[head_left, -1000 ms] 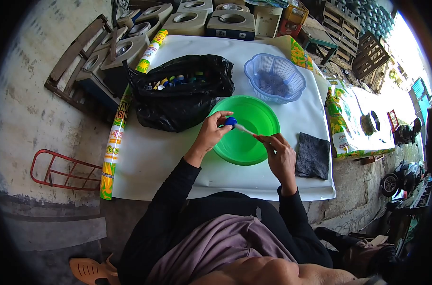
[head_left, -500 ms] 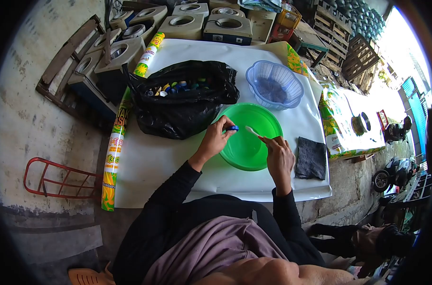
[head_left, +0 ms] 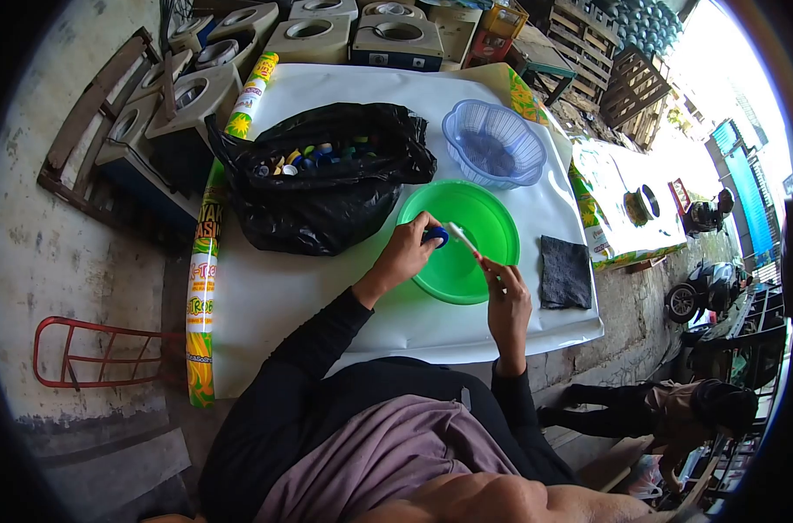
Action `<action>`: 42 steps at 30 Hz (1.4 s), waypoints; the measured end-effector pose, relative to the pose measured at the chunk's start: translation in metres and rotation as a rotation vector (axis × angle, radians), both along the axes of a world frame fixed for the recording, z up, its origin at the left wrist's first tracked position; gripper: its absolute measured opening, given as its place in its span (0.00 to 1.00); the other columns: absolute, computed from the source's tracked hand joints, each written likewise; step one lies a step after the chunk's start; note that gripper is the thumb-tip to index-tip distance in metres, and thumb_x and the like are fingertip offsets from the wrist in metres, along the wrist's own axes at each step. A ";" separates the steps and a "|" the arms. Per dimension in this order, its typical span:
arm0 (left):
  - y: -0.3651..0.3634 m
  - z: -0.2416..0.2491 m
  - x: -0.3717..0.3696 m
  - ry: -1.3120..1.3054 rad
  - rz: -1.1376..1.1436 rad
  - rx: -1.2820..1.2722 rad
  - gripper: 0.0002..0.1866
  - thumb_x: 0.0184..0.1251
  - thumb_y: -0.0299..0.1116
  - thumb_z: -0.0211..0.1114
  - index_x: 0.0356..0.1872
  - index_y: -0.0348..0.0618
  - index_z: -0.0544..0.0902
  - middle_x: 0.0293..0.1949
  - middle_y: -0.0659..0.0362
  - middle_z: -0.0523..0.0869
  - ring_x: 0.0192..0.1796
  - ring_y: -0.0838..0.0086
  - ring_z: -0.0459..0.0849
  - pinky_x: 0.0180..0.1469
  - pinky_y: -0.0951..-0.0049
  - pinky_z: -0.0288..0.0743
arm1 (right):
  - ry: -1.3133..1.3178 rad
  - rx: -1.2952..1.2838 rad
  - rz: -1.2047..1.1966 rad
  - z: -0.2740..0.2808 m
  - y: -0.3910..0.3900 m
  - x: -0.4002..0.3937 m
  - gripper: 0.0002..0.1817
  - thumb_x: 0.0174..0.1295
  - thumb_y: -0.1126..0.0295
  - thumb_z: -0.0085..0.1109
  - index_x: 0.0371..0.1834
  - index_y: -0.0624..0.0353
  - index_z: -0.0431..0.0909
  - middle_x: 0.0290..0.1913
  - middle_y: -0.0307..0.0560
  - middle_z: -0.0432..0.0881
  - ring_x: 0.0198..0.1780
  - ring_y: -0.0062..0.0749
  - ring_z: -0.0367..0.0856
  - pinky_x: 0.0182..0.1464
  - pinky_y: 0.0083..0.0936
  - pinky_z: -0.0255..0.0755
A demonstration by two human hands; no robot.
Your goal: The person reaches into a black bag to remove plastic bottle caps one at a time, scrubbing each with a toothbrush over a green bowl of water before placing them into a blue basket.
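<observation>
Over a green basin [head_left: 479, 283], my left hand [head_left: 405, 254] pinches a blue bottle cap [head_left: 437, 235] between thumb and fingers. My right hand [head_left: 507, 301] is closed round the handle of a white toothbrush [head_left: 463, 237], its bristle end close beside the cap. To the left of the basin sits a black plastic bag [head_left: 327, 205], its mouth spread wide over many bottle caps [head_left: 314, 159] in blue, yellow, white and green. A light-blue plastic basket [head_left: 494, 144] stands behind the basin. Right of my right hand lies a folded dark grey cloth [head_left: 565, 272].
White sheeting [head_left: 283, 314] covers the table, with a rolled printed edge [head_left: 203, 305] along its left side. Beige machine housings [head_left: 309, 39] crowd the far side. A red metal frame [head_left: 105, 353] leans at the left wall. Another person [head_left: 667, 410] is bent over at the right.
The cap has turned so its round face shows more, and the toothbrush has come up closer to it. The whole view has shifted slightly. The other person at the right has changed posture.
</observation>
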State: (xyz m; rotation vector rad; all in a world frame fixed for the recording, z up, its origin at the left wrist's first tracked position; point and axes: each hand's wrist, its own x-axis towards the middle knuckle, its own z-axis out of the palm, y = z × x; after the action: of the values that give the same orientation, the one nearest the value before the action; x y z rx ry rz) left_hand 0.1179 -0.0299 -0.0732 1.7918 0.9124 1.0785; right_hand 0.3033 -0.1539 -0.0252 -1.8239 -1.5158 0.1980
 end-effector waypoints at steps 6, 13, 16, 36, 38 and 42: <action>0.005 0.003 -0.003 0.015 -0.045 -0.100 0.11 0.74 0.24 0.66 0.54 0.34 0.80 0.41 0.39 0.89 0.44 0.49 0.91 0.46 0.57 0.83 | -0.042 0.011 -0.069 0.004 -0.011 -0.010 0.09 0.76 0.67 0.60 0.53 0.48 0.88 0.52 0.43 0.88 0.44 0.46 0.90 0.40 0.37 0.79; 0.000 -0.006 0.001 -0.040 -0.017 0.047 0.13 0.70 0.22 0.68 0.54 0.34 0.81 0.43 0.42 0.90 0.46 0.48 0.91 0.49 0.57 0.84 | -0.002 -0.029 -0.017 -0.006 -0.012 -0.004 0.10 0.75 0.68 0.62 0.54 0.50 0.88 0.53 0.43 0.88 0.45 0.43 0.90 0.43 0.34 0.79; -0.005 0.006 -0.001 0.032 -0.022 0.046 0.13 0.69 0.21 0.69 0.53 0.35 0.82 0.43 0.44 0.91 0.47 0.49 0.91 0.50 0.58 0.84 | -0.044 -0.045 -0.024 -0.008 -0.006 -0.002 0.10 0.74 0.68 0.63 0.54 0.50 0.88 0.53 0.42 0.88 0.45 0.41 0.91 0.43 0.32 0.78; -0.034 0.013 0.024 0.161 0.348 -0.083 0.16 0.64 0.20 0.73 0.53 0.37 0.83 0.37 0.48 0.90 0.42 0.61 0.92 0.46 0.65 0.85 | -0.031 -0.014 0.380 -0.001 0.039 0.058 0.09 0.74 0.67 0.62 0.52 0.50 0.88 0.48 0.45 0.87 0.43 0.49 0.89 0.39 0.39 0.79; -0.039 0.018 0.028 0.189 0.399 -0.093 0.16 0.64 0.21 0.73 0.53 0.37 0.83 0.37 0.48 0.89 0.42 0.61 0.92 0.46 0.65 0.85 | 0.032 0.048 0.404 -0.006 0.042 0.064 0.09 0.74 0.67 0.62 0.53 0.50 0.88 0.48 0.45 0.87 0.43 0.49 0.89 0.38 0.38 0.79; -0.045 0.021 0.033 0.276 0.411 -0.142 0.17 0.63 0.22 0.73 0.54 0.37 0.83 0.38 0.48 0.90 0.42 0.61 0.92 0.46 0.65 0.85 | -0.063 0.003 0.440 -0.006 0.048 0.073 0.09 0.73 0.68 0.63 0.52 0.49 0.88 0.49 0.44 0.87 0.45 0.47 0.89 0.40 0.39 0.79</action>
State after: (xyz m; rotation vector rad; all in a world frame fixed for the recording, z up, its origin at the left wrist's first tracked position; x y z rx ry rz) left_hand 0.1512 -0.0749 -0.0521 1.7012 1.5364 0.9932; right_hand 0.3766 -0.1062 -0.0315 -1.4837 -1.9467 0.3489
